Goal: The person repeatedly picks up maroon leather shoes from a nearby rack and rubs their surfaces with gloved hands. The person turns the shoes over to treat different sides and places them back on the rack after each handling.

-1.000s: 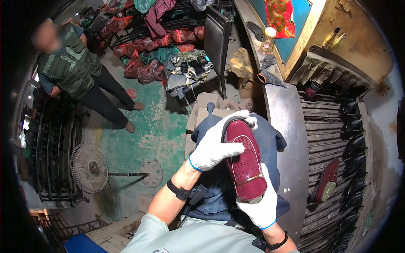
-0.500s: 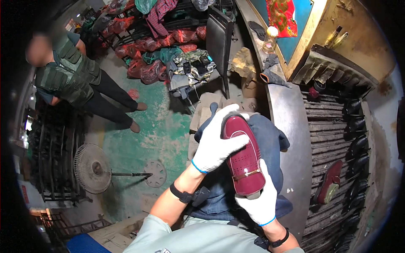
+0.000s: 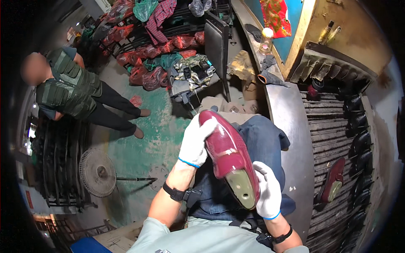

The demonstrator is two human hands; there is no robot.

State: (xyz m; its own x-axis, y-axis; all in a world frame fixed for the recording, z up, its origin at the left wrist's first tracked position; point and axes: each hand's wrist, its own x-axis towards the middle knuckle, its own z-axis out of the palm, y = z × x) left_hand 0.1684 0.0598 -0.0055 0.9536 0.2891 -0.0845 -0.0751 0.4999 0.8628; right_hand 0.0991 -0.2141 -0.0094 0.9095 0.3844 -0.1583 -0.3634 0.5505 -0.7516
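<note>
- Centre of the frame: a burgundy shoe (image 3: pixel 226 145) slants from upper left to lower right above the person's lap, its toe highest and a green last (image 3: pixel 242 187) showing at the heel opening.
- The left hand (image 3: pixel 194 141), white-gloved, pinches the toe end, thumb across the top (the other fingers are mostly hidden).
- The right hand (image 3: pixel 268 190), also gloved, lies against the heel's right side with fingers bent; I cannot tell whether it grips.
- Right of the frame: a second burgundy shoe (image 3: pixel 332 179) rests on dark slats (image 3: pixel 325 145), beyond a metal ledge (image 3: pixel 297 143).
- Lower left: a round fan (image 3: pixel 98 173).
- Upper left: a person in a green vest (image 3: pixel 69 82) stands.
</note>
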